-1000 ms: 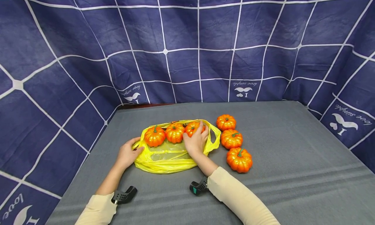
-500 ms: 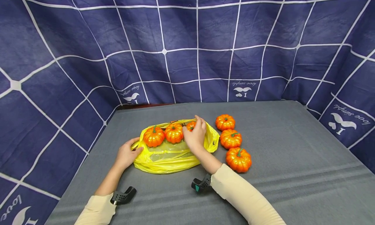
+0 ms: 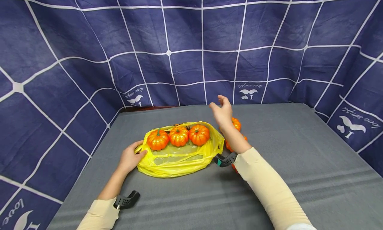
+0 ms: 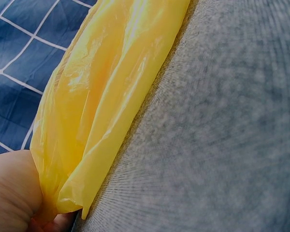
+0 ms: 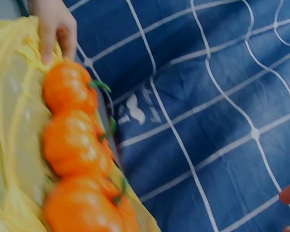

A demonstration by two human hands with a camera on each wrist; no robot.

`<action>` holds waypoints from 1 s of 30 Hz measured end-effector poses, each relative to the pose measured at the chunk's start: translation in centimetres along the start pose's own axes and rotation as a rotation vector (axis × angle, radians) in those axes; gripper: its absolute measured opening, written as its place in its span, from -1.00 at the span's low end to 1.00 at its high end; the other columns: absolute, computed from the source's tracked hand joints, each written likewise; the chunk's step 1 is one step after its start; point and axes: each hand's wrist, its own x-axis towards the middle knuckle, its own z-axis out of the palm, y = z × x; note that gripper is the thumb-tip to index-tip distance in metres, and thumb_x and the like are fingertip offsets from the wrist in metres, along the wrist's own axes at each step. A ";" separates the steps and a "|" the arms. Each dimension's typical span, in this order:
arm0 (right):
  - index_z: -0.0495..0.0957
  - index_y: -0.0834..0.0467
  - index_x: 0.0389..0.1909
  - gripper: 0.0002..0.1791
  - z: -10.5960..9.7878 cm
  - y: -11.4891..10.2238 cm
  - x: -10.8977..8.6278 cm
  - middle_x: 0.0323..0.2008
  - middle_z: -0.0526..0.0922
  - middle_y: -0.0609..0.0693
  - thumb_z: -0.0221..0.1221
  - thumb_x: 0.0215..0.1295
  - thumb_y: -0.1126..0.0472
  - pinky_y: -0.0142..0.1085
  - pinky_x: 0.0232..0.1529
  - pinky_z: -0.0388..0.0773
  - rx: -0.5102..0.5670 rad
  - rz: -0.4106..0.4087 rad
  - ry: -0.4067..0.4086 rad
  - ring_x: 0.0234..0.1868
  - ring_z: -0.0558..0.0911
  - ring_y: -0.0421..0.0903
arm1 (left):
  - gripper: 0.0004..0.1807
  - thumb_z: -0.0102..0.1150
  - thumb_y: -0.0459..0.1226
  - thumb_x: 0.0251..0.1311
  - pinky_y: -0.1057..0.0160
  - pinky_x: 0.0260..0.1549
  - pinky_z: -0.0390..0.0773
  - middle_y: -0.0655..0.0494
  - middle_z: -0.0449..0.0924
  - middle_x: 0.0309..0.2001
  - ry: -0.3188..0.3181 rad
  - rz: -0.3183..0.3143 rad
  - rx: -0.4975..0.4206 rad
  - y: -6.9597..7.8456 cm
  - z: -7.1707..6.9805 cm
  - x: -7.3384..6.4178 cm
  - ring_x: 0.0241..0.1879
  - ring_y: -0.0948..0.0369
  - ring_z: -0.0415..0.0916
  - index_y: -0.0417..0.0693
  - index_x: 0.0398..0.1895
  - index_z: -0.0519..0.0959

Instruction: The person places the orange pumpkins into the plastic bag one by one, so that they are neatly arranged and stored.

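Observation:
My left hand pinches the left edge of a yellow plastic bag lying mouth-up on the table. In the left wrist view, the bag's gathered plastic runs into that hand. Inside the bag, along its far side, sit a left pumpkin, a middle pumpkin and a right pumpkin, small and orange. My right hand is raised with nothing in it, fingers loosely bent, beyond the bag's right end. Its arm partly hides more pumpkins there, including a far one.
A grey cloth covers the table. Blue curtains with white grid lines hang behind and at both sides. Black wrist devices are strapped to both forearms.
The right hand has let go of the right pumpkin in the bag and risen away to the right and farther back. The left hand has stayed on the bag's edge.

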 end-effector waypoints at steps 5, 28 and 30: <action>0.34 0.22 0.33 -0.37 -2.9 -0.3 2.5 0.29 0.37 0.20 0.15 0.20 0.23 -0.09 0.28 0.29 -0.059 0.016 -0.105 0.30 0.34 0.09 | -0.44 0.16 -0.32 0.28 -0.20 0.24 0.21 -0.42 0.33 0.26 -0.006 -0.011 -0.003 0.0 0.1 0.1 0.27 -0.27 0.24 -0.39 0.30 0.34; 0.25 0.35 0.36 -0.32 -10.5 7.2 7.9 0.35 0.29 0.33 0.21 0.29 0.15 0.11 0.34 0.14 -0.226 0.122 -0.569 0.33 0.28 0.20 | -0.45 0.17 -0.33 0.26 -0.19 0.22 0.23 -0.42 0.36 0.24 0.006 0.003 0.004 0.0 0.0 0.1 0.25 -0.27 0.27 -0.40 0.29 0.35; 0.23 0.36 0.37 -0.29 -10.8 7.9 7.8 0.35 0.27 0.36 0.20 0.29 0.14 0.13 0.33 0.14 -0.268 0.134 -0.597 0.33 0.29 0.23 | -0.45 0.17 -0.33 0.27 -0.19 0.22 0.23 -0.42 0.36 0.24 0.006 0.002 0.005 0.0 0.0 0.1 0.25 -0.27 0.27 -0.40 0.29 0.35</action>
